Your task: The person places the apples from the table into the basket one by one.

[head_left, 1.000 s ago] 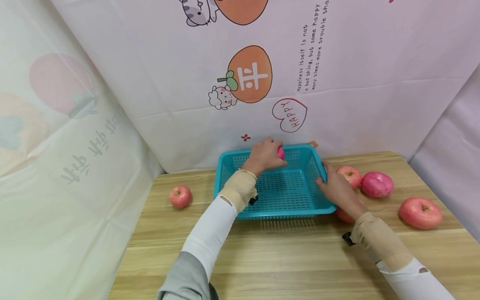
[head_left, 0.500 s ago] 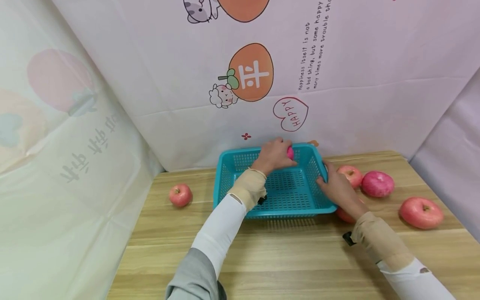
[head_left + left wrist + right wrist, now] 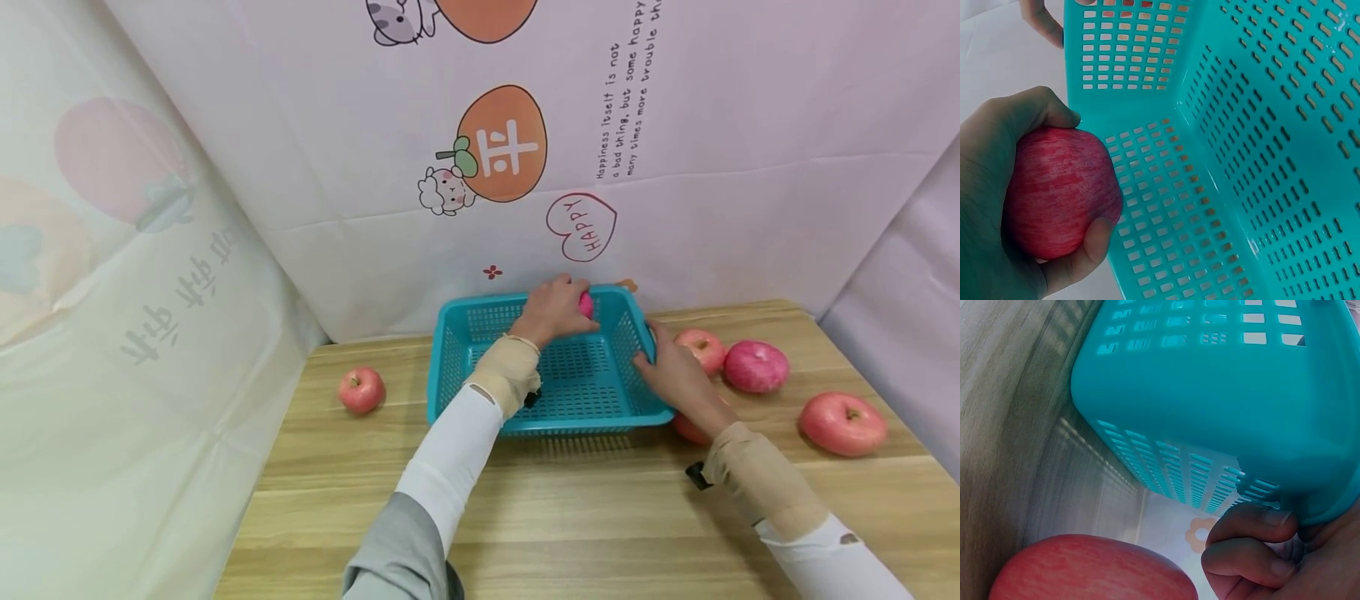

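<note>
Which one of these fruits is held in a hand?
The pinkish-red fruit gripped by the left hand, near the basket; the other visible fruits rest on the table.

bskt (image 3: 585,425): smooth plstc, semi-gloss | held apple (image 3: 1063,190): smooth | tbl (image 3: 562,517): wd-grain | backdrop (image 3: 337,125): matt

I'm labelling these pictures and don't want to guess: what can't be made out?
Held apple: head view, mostly hidden by the left hand.
Apple by the right hand: head view, partly hidden by that hand.
Basket floor: head view, partly hidden by the left arm.
Red apple: right wrist view, lower part cut off by the bottom edge.
</note>
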Tool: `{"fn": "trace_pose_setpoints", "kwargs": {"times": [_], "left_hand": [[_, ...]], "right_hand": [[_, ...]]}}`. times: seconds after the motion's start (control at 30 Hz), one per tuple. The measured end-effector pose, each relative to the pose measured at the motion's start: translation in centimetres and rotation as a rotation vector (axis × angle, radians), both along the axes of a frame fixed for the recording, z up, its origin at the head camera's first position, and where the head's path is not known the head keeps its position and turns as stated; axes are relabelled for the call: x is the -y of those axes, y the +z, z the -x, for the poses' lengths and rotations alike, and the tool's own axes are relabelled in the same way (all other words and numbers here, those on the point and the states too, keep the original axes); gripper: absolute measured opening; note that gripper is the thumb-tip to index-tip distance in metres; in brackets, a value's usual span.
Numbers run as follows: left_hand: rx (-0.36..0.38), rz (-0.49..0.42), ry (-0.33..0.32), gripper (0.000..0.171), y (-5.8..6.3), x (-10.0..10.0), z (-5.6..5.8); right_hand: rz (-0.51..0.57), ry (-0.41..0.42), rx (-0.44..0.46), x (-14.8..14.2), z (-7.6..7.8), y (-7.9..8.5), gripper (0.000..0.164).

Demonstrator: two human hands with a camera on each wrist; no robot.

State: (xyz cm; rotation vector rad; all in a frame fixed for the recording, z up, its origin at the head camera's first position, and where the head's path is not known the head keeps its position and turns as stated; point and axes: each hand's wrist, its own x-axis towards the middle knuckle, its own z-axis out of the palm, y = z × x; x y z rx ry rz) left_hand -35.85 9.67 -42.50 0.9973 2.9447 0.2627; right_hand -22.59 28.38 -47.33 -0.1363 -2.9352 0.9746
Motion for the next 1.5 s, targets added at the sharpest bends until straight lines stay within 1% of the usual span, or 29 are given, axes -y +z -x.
{"fn": "trace_pose_setpoints", "kwargs": {"times": [0.23, 0.5, 0.73, 0.9, 1.07, 1.33, 1.43, 1.5], "left_hand": [[0.009, 0.009, -0.010, 0.072, -0.3, -0.9, 0.1], [-0.029, 0.063, -0.033, 0.072, -0.7, -1.8, 0.0], [-0.005, 0.083, -0.042, 0.076, -1.2, -2.7, -0.1], [-0.001, 0.088, -0.039, 0.075, -1.4, -3.1, -0.2], [0.008, 0.090, -0.048, 0.073, -1.6, -3.4, -0.2], [0.061, 0.069, -0.052, 0.073, -2.0, -3.5, -0.2], [0.068, 0.078, -0.054, 0.075, -2.2, -3.7, -0.2], [0.071, 0.085, -0.055, 0.072, -2.3, -3.7, -0.2]], "right_hand": [[0.002, 0.006, 0.007, -0.1, 0.0, 0.1, 0.074], [0.005, 0.010, 0.004, -0.3, 0.1, 0.0, 0.074], [0.010, 0.008, 0.012, -0.3, 0.0, -0.1, 0.074], [0.009, 0.002, 0.013, -0.3, 0.1, -0.2, 0.074], [0.011, 0.007, -0.001, -0.4, 0.1, -0.3, 0.074], [0.010, 0.005, -0.018, -0.2, 0.2, -0.4, 0.072], [0.011, 0.007, -0.020, -0.3, 0.2, -0.4, 0.072], [0.014, 0.008, -0.020, -0.3, 0.1, -0.4, 0.071]]}}
